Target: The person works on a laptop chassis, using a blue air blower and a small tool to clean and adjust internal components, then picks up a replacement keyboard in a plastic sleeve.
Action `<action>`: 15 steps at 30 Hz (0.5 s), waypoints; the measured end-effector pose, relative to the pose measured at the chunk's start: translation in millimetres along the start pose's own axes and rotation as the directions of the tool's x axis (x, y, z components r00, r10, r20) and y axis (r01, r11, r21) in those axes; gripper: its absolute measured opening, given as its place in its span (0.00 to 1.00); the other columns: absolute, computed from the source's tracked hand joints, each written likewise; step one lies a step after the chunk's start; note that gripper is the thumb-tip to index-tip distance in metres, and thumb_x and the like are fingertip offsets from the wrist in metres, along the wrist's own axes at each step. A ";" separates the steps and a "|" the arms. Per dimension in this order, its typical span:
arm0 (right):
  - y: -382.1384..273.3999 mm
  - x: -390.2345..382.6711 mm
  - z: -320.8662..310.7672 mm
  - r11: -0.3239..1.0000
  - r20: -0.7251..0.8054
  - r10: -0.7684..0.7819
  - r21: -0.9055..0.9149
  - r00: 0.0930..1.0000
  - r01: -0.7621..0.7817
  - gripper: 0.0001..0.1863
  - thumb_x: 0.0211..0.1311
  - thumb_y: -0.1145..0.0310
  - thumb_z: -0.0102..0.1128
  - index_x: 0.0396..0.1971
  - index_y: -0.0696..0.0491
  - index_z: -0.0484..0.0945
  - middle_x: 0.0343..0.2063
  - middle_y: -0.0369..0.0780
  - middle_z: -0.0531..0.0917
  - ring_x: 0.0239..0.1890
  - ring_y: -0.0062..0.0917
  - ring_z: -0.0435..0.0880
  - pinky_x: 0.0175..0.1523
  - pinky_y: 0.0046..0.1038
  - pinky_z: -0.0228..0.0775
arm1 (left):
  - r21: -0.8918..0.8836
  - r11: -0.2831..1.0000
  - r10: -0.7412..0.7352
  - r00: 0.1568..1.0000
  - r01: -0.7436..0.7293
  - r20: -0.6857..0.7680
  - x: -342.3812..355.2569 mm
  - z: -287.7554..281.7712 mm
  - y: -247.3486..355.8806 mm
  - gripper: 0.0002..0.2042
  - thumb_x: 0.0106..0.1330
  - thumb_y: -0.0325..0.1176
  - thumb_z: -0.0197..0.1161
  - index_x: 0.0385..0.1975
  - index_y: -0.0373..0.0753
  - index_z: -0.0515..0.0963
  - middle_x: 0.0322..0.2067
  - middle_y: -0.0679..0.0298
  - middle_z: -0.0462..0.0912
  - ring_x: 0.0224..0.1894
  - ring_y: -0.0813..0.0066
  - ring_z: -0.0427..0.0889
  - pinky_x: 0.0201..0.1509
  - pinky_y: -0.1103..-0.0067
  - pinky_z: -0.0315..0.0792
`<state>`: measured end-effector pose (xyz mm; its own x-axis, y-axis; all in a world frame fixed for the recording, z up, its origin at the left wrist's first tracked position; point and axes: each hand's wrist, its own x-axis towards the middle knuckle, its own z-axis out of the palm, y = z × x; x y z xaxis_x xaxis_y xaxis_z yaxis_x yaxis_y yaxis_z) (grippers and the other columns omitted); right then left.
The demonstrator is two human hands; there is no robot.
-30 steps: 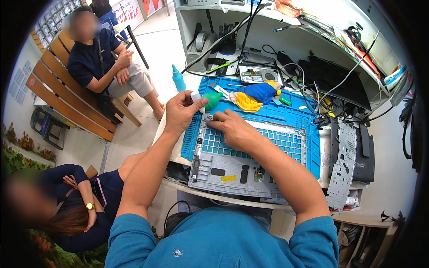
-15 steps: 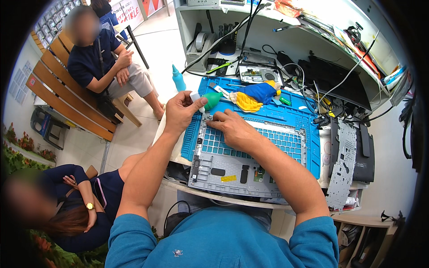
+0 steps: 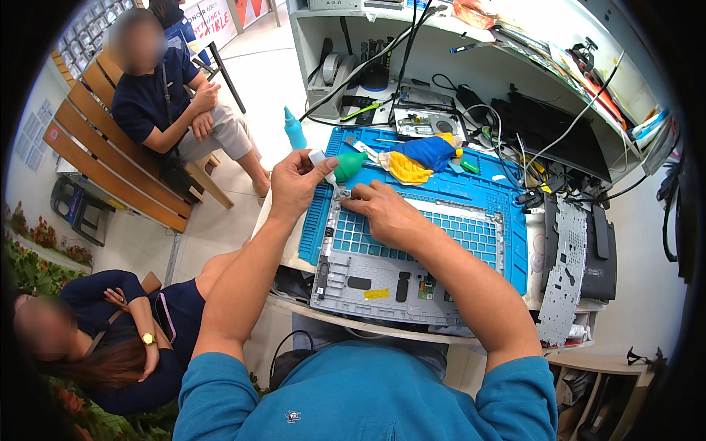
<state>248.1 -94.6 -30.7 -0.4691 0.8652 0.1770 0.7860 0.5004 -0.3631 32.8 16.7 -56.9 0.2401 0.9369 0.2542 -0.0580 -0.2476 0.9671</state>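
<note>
My left hand point(image 3: 296, 184) is closed around a small white-topped applicator point(image 3: 317, 156). Its thin tip points down at the upper left corner of a grey laptop keyboard frame point(image 3: 342, 273). At that same corner my right hand point(image 3: 382, 212) bends over the frame, thumb and fingertips close together; whatever they pinch or press there is too small to make out. The frame lies on a blue repair mat point(image 3: 516, 242), which shows through its key openings. Just beyond my left hand rests a green air blower bulb point(image 3: 349, 165).
A light-blue bottle point(image 3: 293, 131) with a pointed nozzle stands beyond the mat. On the mat lies a blue and yellow cloth point(image 3: 423, 156). A perforated metal plate point(image 3: 565, 268) leans at right. Cables and parts crowd the back. Two people sit at left, one on a wooden bench point(image 3: 110, 158).
The applicator in my left hand has tilted slightly to the left. My right hand stays at the frame's corner. The seated person at lower left has moved their head.
</note>
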 end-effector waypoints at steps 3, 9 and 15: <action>0.6 -0.4 0.3 1.000 -0.001 0.005 0.003 1.000 -0.005 0.30 0.62 0.84 0.59 0.64 0.52 0.87 0.57 0.39 0.84 0.56 0.37 0.80 0.65 0.38 0.76 | -0.067 0.998 -0.009 0.999 0.006 -0.040 -2.1 3.5 4.7 0.18 0.70 0.40 0.83 0.44 0.31 0.86 0.33 0.68 0.88 0.33 0.87 0.83 0.38 0.88 0.76; 0.6 -0.4 -0.2 1.000 0.003 0.006 0.003 1.000 -0.006 0.30 0.63 0.84 0.59 0.64 0.52 0.87 0.58 0.38 0.84 0.56 0.37 0.80 0.65 0.38 0.75 | -0.081 0.996 -0.025 0.999 0.023 -0.034 -3.5 2.6 8.2 0.18 0.70 0.40 0.82 0.45 0.31 0.86 0.33 0.69 0.88 0.32 0.87 0.82 0.36 0.87 0.76; 0.2 0.0 1.5 1.000 -0.001 0.017 0.003 1.000 -0.017 0.29 0.63 0.84 0.58 0.64 0.51 0.87 0.57 0.38 0.84 0.56 0.36 0.79 0.66 0.38 0.75 | -0.002 1.000 -0.013 0.999 0.013 -0.033 -2.6 0.3 2.9 0.17 0.70 0.41 0.82 0.43 0.32 0.87 0.32 0.70 0.87 0.32 0.88 0.81 0.35 0.88 0.74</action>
<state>247.6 -94.5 -32.2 -0.4555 0.8734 0.1720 0.7923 0.4859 -0.3689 32.3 13.4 -54.7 0.2085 0.9478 0.2412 -0.0566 -0.2345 0.9705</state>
